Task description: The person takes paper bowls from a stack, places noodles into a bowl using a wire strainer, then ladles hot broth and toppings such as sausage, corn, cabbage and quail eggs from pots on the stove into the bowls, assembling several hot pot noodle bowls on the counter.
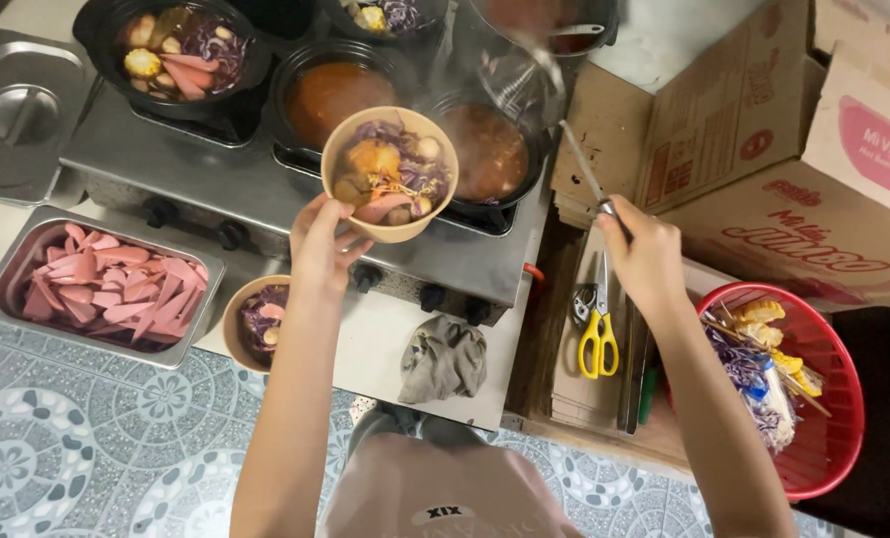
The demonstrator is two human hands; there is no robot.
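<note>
Here, left hand [320,244] gripping one filled paper bowl [390,171], right hand [644,254] clasping one ladle [555,110], two broth pots [330,95].

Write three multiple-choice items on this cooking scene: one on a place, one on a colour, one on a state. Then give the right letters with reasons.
1. Where do the scissors lie?
A. in the red basket
B. on the cardboard right of the stove
C. in the metal tray

2. What colour are the scissor handles?
A. yellow
B. blue
C. black

3. What state is the paper bowl in the left hand in?
A. empty
B. lidded
C. filled with food

Answers:
1 B, they rest on flattened cardboard between the stove and the red basket.
2 A, both loops are yellow.
3 C, purple shreds and pink slices show in it, while the right hand grips a ladle handle.
</note>
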